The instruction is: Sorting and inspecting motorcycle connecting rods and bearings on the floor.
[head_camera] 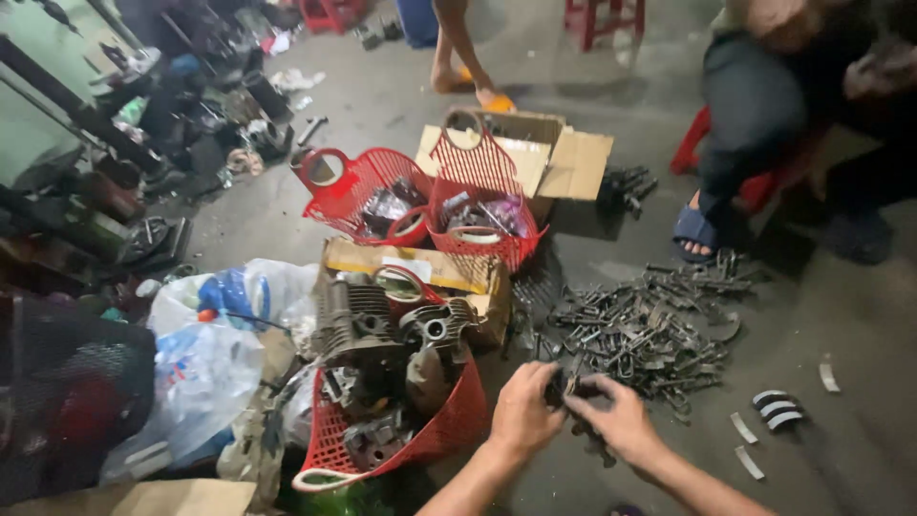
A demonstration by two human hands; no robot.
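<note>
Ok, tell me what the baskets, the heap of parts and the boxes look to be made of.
Baskets: red plastic by the look, moulded open mesh, slightly glossy.
Heap of parts: likely metal, dark grey, dull and greasy-looking.
Boxes: brown cardboard, matte, with folded flaps.

Red baskets [478, 191], cardboard boxes [564, 158].

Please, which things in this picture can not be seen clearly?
- Head view: the small dark metal part is covered by the left hand and right hand; its shape is unclear.
- The seated person is cut off by the top edge.
- The pile of metal parts is too blurred to count.
</note>
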